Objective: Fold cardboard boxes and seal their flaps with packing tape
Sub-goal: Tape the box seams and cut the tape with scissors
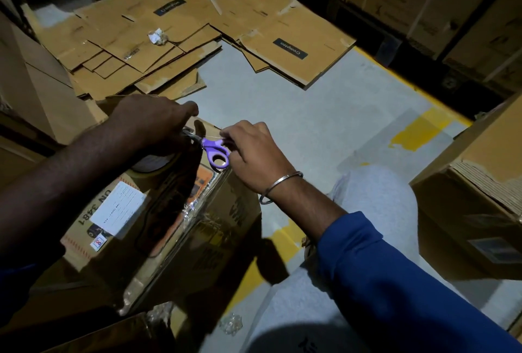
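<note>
Grey warehouse floor (282,92) with yellow lane paint runs between stacked cartons, and flattened cardboard sheets (135,39) lie fanned across it farther back, presumably waiting their turn to be folded. Closer in, a made-up box (158,228) sits in front of the person, its top seam already glossy with clear tape. At the far end of that seam the left hand (154,123) is curled down over the tape roll (154,163), its grip clenched on the roll, likely to keep the strip taut. The right hand (254,152), a metal bangle (279,187) on its wrist, holds purple-handled scissors (216,152) and seems also to pinch the thin stretched strip just beyond the blades. Holding the tape tight this way would let the scissors cut cleanly at the box edge. My guess is the cut comes next. A crumpled tape scrap (231,324) lies on the floor nearby.
</note>
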